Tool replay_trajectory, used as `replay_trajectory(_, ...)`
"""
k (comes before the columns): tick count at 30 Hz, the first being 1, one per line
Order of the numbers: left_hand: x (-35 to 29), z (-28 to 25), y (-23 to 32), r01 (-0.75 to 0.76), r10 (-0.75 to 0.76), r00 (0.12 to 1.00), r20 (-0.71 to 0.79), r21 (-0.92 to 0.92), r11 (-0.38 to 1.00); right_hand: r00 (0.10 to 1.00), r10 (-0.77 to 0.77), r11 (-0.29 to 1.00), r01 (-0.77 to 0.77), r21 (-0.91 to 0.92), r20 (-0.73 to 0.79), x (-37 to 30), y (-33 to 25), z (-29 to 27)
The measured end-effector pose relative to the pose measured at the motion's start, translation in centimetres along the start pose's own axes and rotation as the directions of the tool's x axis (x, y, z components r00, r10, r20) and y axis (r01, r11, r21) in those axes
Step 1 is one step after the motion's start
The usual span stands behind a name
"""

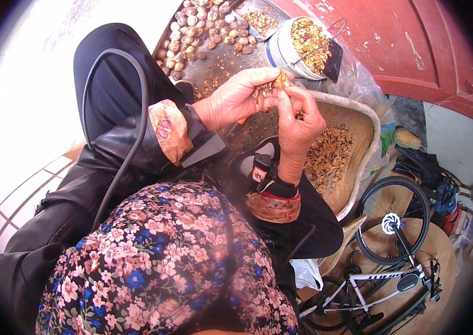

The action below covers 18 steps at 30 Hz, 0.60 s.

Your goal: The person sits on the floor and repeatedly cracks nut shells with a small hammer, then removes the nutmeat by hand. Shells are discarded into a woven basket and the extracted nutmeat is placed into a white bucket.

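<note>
My left hand (pixel 232 96) is held palm up in the middle, its fingers curled round a cracked walnut (pixel 261 94) with brown shell bits. Against it, my right hand (pixel 302 125) pinches at a pale walnut kernel (pixel 284 80) with thumb and fingertips. Both hands meet above the gap between my knees. Just beyond them stands a white bucket (pixel 276 51) with a blue band, full of yellowish kernels (pixel 307 40). Below and right of my right hand, broken brown shells (pixel 330 153) lie in a woven basket (pixel 371 153) with a pale rim.
Whole walnuts (pixel 205 25) are heaped on a dark tray at the far side, beside more kernel pieces (pixel 260 22). A red wooden panel (pixel 384 42) rises behind the bucket. At lower right lies a white bicycle (pixel 359 290). Clear plastic (pixel 362 84) hangs by the basket.
</note>
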<state>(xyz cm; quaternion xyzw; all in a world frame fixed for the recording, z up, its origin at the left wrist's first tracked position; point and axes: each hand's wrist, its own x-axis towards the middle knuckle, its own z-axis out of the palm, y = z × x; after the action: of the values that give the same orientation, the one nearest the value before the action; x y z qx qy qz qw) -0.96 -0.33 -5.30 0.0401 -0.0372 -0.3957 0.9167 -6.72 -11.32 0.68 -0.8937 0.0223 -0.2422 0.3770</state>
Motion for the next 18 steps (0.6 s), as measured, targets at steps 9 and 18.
replay_trajectory(9,0.06,0.29,-0.04,-0.028,0.029,0.999,0.04,-0.026,0.999,0.99,0.138,0.976,-0.129,0.178,-0.036,-0.01,-0.34,-0.09)
replay_trajectory(18,-0.15,0.7,-0.34,-0.072,0.072,0.997,0.026,0.026,0.997,0.964,0.232,0.924,-0.26,0.282,0.129,0.31,0.17,-0.35)
